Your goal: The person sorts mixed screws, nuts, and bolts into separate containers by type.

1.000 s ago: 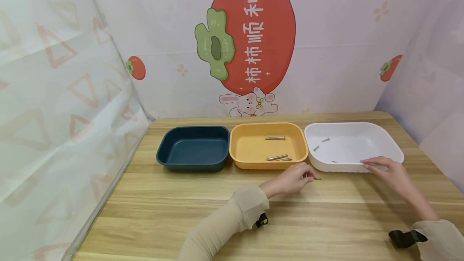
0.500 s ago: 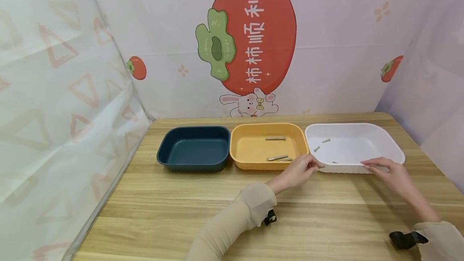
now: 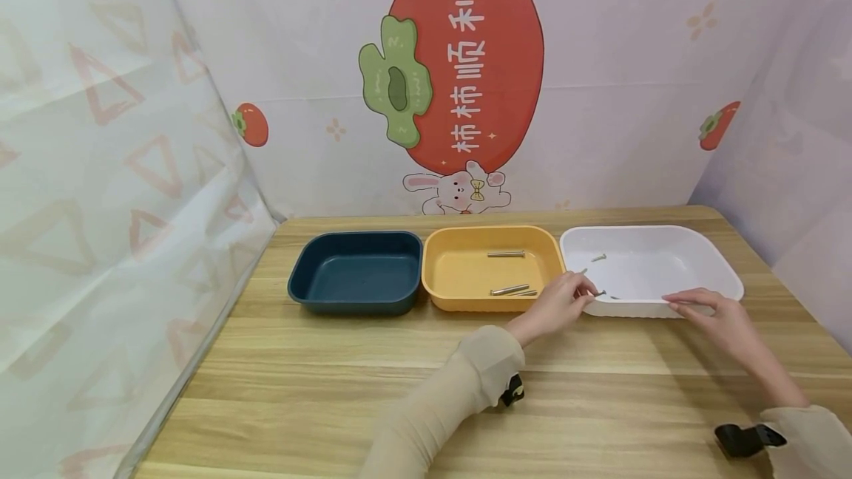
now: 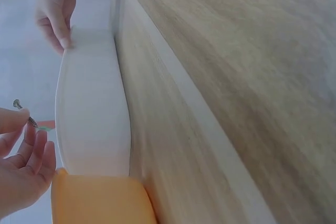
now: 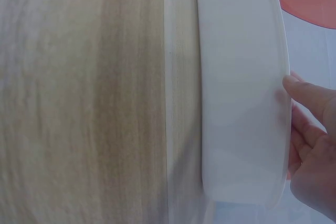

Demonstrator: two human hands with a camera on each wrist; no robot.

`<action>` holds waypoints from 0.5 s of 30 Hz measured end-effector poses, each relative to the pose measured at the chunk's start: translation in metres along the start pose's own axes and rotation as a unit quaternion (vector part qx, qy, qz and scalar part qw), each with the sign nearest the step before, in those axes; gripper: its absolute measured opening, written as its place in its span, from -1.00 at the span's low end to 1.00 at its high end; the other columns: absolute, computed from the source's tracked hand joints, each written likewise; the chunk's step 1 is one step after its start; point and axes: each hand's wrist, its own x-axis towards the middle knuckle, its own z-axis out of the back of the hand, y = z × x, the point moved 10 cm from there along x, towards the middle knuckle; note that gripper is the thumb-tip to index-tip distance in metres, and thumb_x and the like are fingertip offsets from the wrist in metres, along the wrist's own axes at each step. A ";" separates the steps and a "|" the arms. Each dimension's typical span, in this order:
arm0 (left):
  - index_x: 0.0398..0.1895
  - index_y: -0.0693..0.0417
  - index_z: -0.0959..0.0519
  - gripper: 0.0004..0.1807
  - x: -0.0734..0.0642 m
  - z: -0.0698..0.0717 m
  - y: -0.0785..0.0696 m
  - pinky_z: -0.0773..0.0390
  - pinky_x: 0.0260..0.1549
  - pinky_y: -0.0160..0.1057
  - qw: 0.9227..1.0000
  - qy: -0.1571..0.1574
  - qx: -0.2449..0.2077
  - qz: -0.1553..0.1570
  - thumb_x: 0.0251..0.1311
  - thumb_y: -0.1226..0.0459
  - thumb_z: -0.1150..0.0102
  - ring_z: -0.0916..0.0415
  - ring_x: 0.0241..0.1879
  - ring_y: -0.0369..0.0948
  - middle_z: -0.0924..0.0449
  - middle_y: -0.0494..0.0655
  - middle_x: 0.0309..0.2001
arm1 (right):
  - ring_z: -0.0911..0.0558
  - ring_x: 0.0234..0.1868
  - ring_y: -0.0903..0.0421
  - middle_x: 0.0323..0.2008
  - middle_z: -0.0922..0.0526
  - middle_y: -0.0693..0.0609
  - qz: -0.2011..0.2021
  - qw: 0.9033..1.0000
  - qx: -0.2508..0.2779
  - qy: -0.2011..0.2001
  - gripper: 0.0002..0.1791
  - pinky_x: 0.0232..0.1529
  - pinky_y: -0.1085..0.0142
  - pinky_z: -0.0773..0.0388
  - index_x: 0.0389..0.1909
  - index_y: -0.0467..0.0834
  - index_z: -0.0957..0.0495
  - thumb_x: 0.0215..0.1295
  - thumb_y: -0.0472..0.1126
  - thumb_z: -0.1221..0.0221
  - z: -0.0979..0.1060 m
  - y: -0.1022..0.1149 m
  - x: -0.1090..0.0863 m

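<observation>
My left hand (image 3: 558, 303) pinches a small screw (image 4: 25, 114) between thumb and fingertip, over the near left corner of the white tray (image 3: 672, 268). In the left wrist view the screw's head points up and away from the fingers. With thumb outside and fingers inside, my right hand (image 5: 315, 135) grips the white tray's near rim toward its right end. A small screw (image 3: 599, 257) lies in that tray, along with others partly hidden by the left hand and the near wall.
Left of the white tray stands a yellow tray (image 3: 459, 272) with several long bolts (image 3: 506, 253) in it. A dark blue tray (image 3: 366, 283) sits farther left. All three stand in a row on the wooden table (image 3: 299, 390), before a patterned cloth backdrop.
My left hand has risen and moved right with the screw, from in front of the trays to over the white tray's near rim. The right hand has stayed on the rim.
</observation>
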 end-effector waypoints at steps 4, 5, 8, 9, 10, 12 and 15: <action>-0.27 0.09 -0.53 -0.89 0.005 -0.004 0.001 -0.22 -0.44 -0.66 1.000 -0.002 0.002 0.013 0.17 0.34 -0.03 -0.29 -0.42 -0.46 -0.40 -0.24 -0.43 | -0.30 -0.22 0.69 -0.31 -0.42 0.59 0.001 1.000 -0.001 -0.001 -0.87 -0.25 0.78 -0.14 -0.30 -0.32 -0.58 0.11 -0.40 -0.13 0.000 0.000 0.000; -0.27 0.08 -0.53 -0.89 0.006 -0.004 0.001 -0.21 -0.44 -0.66 1.000 -0.003 0.004 0.015 0.18 0.33 -0.03 -0.29 -0.42 -0.46 -0.40 -0.25 -0.43 | -0.30 -0.22 0.69 -0.31 -0.42 0.58 0.001 1.000 -0.001 -0.001 -0.87 -0.25 0.78 -0.14 -0.30 -0.32 -0.58 0.11 -0.40 -0.13 0.000 0.000 0.000; -0.27 0.07 -0.53 -0.89 0.009 -0.005 0.002 -0.21 -0.45 -0.67 1.000 -0.008 0.005 0.019 0.18 0.32 -0.02 -0.28 -0.42 -0.46 -0.39 -0.26 -0.43 | -0.30 -0.22 0.69 -0.31 -0.42 0.59 0.001 1.000 -0.001 -0.002 -0.87 -0.25 0.79 -0.13 -0.30 -0.32 -0.57 0.11 -0.40 -0.13 0.000 0.000 0.000; -0.27 0.07 -0.53 -0.90 0.010 -0.005 0.002 -0.21 -0.45 -0.66 1.000 -0.010 0.004 0.020 0.18 0.33 -0.02 -0.28 -0.42 -0.46 -0.39 -0.25 -0.43 | -0.30 -0.21 0.69 -0.31 -0.42 0.59 0.001 1.000 -0.001 -0.002 -0.87 -0.24 0.79 -0.13 -0.30 -0.33 -0.57 0.11 -0.40 -0.13 0.000 0.000 0.000; -0.28 0.07 -0.53 -0.90 0.011 -0.005 0.003 -0.21 -0.45 -0.66 1.000 -0.013 0.004 0.021 0.18 0.33 -0.02 -0.28 -0.42 -0.46 -0.39 -0.25 -0.43 | -0.30 -0.21 0.69 -0.31 -0.42 0.59 0.001 1.000 -0.002 -0.003 -0.87 -0.24 0.79 -0.13 -0.30 -0.32 -0.57 0.11 -0.40 -0.14 0.000 -0.001 0.000; -0.28 0.08 -0.53 -0.90 0.014 -0.005 0.004 -0.21 -0.46 -0.66 1.000 -0.017 0.002 0.024 0.18 0.33 -0.02 -0.28 -0.43 -0.46 -0.38 -0.25 -0.43 | -0.30 -0.21 0.69 -0.31 -0.41 0.59 0.000 1.000 -0.003 -0.004 -0.87 -0.24 0.79 -0.12 -0.30 -0.32 -0.58 0.11 -0.40 -0.14 0.000 -0.001 0.000; -0.29 0.08 -0.53 -0.91 0.017 -0.004 0.005 -0.21 -0.47 -0.66 0.999 -0.020 0.003 0.029 0.18 0.33 -0.03 -0.27 -0.43 -0.46 -0.38 -0.25 -0.43 | -0.29 -0.21 0.70 -0.31 -0.40 0.60 -0.004 1.000 -0.005 -0.003 -0.86 -0.24 0.79 -0.12 -0.30 -0.31 -0.58 0.11 -0.38 -0.14 0.000 -0.002 0.000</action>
